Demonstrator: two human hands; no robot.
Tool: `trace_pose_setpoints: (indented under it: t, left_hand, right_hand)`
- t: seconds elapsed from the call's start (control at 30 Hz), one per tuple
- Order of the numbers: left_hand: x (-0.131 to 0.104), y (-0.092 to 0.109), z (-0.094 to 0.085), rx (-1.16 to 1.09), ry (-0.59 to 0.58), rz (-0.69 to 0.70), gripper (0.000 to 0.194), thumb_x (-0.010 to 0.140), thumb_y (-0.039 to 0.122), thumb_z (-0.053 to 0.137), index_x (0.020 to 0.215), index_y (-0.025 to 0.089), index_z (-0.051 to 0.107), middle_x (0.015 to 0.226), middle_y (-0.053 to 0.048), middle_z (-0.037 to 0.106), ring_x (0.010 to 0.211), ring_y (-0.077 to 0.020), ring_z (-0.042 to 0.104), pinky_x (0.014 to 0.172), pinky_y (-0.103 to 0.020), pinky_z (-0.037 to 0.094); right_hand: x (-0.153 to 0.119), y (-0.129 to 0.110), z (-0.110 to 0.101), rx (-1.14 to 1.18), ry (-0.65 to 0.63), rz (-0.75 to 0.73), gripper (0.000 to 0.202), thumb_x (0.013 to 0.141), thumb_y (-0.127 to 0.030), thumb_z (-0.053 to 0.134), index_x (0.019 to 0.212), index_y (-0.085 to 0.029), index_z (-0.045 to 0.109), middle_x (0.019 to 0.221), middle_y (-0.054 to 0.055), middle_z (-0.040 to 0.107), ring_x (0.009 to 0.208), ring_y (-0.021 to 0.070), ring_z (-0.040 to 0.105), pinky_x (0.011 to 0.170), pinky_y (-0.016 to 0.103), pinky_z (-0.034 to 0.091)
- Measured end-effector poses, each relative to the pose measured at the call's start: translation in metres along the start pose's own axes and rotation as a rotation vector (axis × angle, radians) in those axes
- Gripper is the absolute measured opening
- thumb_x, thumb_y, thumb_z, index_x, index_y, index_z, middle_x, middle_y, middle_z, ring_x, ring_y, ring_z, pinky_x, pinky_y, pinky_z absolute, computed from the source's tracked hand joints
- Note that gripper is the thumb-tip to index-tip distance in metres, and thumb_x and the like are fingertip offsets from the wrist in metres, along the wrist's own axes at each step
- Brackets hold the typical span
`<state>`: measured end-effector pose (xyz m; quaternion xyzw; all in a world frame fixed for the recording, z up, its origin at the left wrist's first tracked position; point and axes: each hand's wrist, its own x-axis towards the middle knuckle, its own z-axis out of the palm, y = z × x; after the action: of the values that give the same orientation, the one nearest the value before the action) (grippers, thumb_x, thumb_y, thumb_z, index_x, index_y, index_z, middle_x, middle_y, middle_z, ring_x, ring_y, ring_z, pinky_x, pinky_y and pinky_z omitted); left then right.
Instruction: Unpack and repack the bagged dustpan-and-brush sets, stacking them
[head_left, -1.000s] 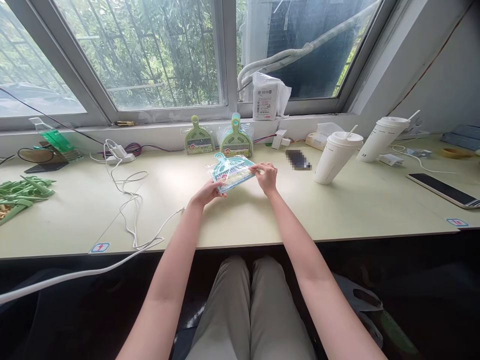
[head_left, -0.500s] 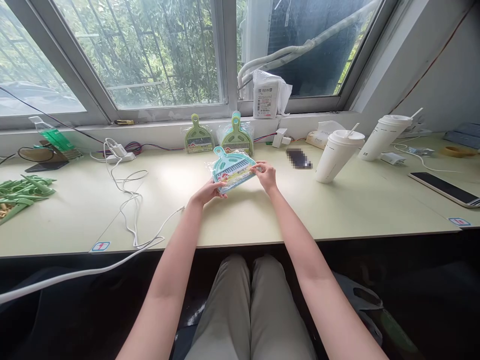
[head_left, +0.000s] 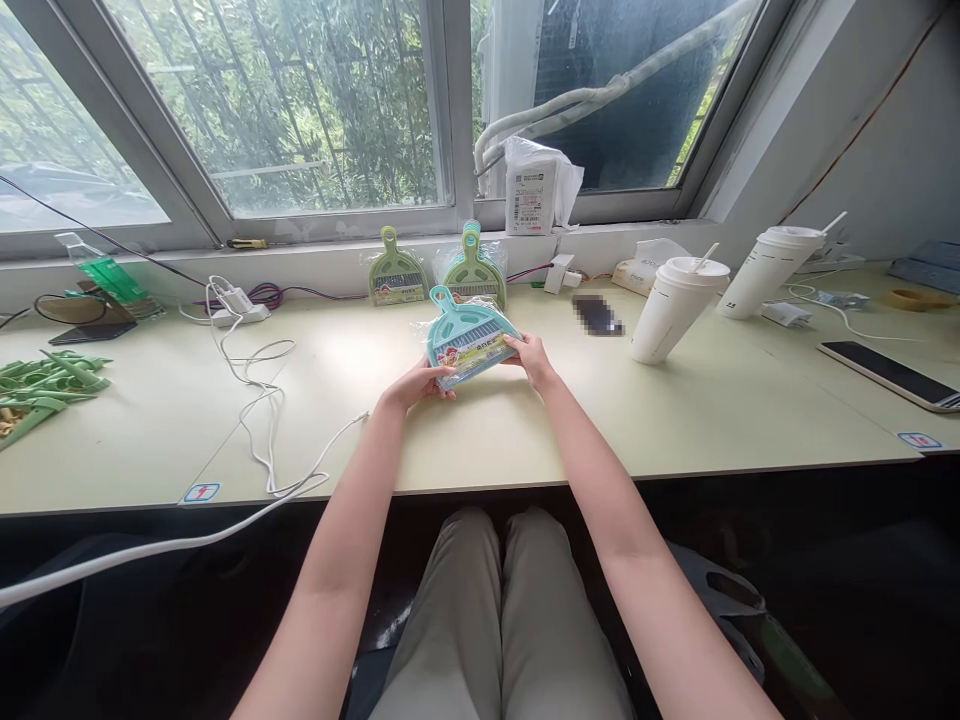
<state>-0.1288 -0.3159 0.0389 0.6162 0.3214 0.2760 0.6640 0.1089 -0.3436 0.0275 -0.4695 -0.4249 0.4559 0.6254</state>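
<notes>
A light-blue mini dustpan and brush set (head_left: 471, 335), in clear plastic with a printed label, is held up over the table, tilted with its handle pointing away from me. My left hand (head_left: 421, 384) grips its lower left corner, thumb on the front. On the right edge, my right hand (head_left: 531, 358) pinches the set with the thumb in front and the fingers behind. Farther back, a green dustpan set (head_left: 397, 277) leans against the sill. Beside it stands a stack of wrapped green and blue dustpan sets (head_left: 472, 265), partly hidden by the held one.
Two white lidded cups (head_left: 679, 310) with straws stand on the right, near a phone (head_left: 889, 374). White cables (head_left: 262, 420) trail across the left of the table (head_left: 600, 440). Green strips (head_left: 49, 385) and a green bottle (head_left: 112, 272) lie far left. A wrapped packet (head_left: 532, 190) rests on the sill.
My right hand has shifted its hold on the right edge, from fingertips on the label to thumb in front and fingers behind. The dustpan set has tipped slightly more upright.
</notes>
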Motion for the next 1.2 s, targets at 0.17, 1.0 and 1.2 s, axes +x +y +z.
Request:
trace_pose_setpoints:
  t: [0.17,1.0,1.2]
  left_hand:
    - [0.002,-0.003,-0.001,0.033,-0.001,-0.017,0.060,0.071,0.025,0.070,0.122,0.020,0.038,0.093,-0.008,0.063,0.055,-0.0153,0.066,0.044,-0.022,0.049]
    - [0.016,-0.005,0.020,0.312,0.503,0.424,0.019,0.072,0.034,0.067,0.078,0.017,0.065,0.094,-0.005,0.062,0.065,-0.0084,0.056,0.052,-0.021,0.053]
    - [0.012,-0.001,0.026,0.203,0.536,0.378,0.022,0.077,0.037,0.062,0.093,0.022,0.059,0.087,-0.001,0.058,0.057,-0.0059,0.057,0.051,-0.019,0.051]
  right_hand:
    - [-0.001,-0.002,-0.003,0.005,0.023,0.109,0.006,0.080,-0.019,0.057,0.083,-0.017,0.061,0.076,0.001,0.067,0.067,0.0130,0.064,0.067,0.032,0.059]
    - [0.012,0.004,-0.010,0.043,0.280,0.013,0.013,0.077,-0.019,0.060,0.084,-0.020,0.050,0.076,-0.001,0.062,0.069,0.0114,0.062,0.069,0.031,0.058]
    - [0.007,0.002,-0.007,-0.008,0.195,-0.033,0.021,0.076,-0.028,0.066,0.082,-0.021,0.048,0.080,0.000,0.062,0.073,0.0131,0.062,0.069,0.034,0.059]
